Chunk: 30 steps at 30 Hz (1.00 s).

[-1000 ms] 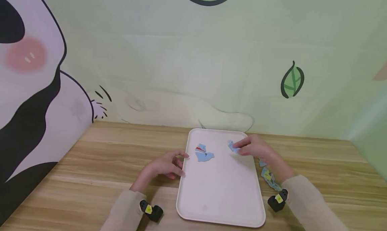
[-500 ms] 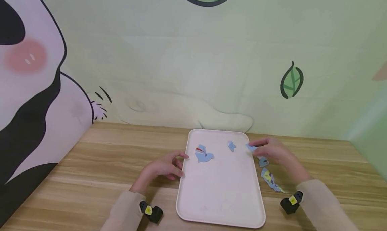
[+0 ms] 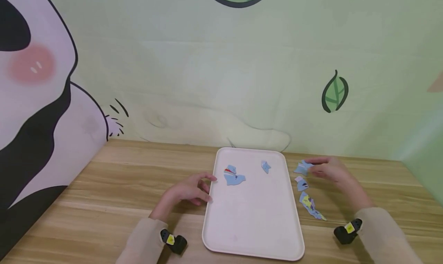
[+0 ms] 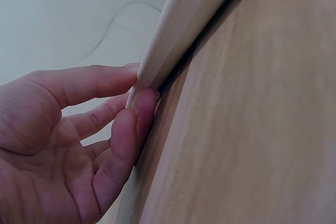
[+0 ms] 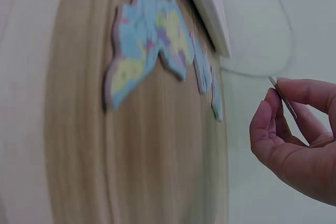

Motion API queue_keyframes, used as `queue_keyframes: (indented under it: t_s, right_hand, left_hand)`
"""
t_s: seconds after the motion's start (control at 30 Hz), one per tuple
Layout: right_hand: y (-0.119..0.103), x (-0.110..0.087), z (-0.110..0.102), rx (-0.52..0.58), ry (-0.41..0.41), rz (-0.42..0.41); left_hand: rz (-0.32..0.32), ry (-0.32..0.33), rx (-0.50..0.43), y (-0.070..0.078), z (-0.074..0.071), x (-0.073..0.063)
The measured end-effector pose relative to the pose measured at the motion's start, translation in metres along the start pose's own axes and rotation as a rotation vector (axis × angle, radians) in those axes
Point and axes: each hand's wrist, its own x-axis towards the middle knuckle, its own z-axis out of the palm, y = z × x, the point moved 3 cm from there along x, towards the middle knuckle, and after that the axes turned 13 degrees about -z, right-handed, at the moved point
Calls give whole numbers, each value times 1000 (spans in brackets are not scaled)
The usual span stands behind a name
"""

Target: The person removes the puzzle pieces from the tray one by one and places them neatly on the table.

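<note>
A light blue puzzle piece (image 3: 302, 168) is pinched between the thumb and fingers of my right hand (image 3: 328, 171), to the right of the white tray (image 3: 256, 221). The right wrist view shows the held piece (image 5: 283, 98) edge-on as a thin sliver. My left hand (image 3: 189, 189) holds the tray's left rim, its curled fingertips against the edge (image 4: 168, 40) in the left wrist view. On the tray lie a blue piece (image 3: 234, 179), a piece with a red stripe (image 3: 230, 169) just above it, and a small blue piece (image 3: 265, 166) near the upper right.
Right of the tray, on the wooden table (image 3: 373, 187), lie a small blue piece with a dark mark (image 3: 302, 185) and a yellow-and-blue group of pieces (image 3: 309, 205). A wall (image 3: 194, 75) printed with a panda and leaves rises behind the table's back edge.
My right hand has carried the blue piece from the tray's upper right, across the right rim, to over the table. My left hand stays at the left rim.
</note>
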Motion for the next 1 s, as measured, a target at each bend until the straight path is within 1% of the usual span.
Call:
queue_keyframes:
  t_s: [0.1, 0.37, 0.53, 0.77, 1.0]
  right_hand:
    - [3, 0, -6, 11, 25, 9]
    - [14, 3, -14, -130, 58, 33]
    - [18, 4, -17, -142, 72, 33]
    - [22, 5, -21, -208, 86, 33]
    - [26, 8, -22, -251, 85, 33]
  left_hand:
    - [1, 0, 2, 0, 0, 0]
    - [-2, 1, 9, -1, 0, 0]
    - [-4, 4, 9, 0, 0, 0]
    - [-9, 17, 21, 2, 0, -1]
    - [-16, 17, 25, 0, 0, 1]
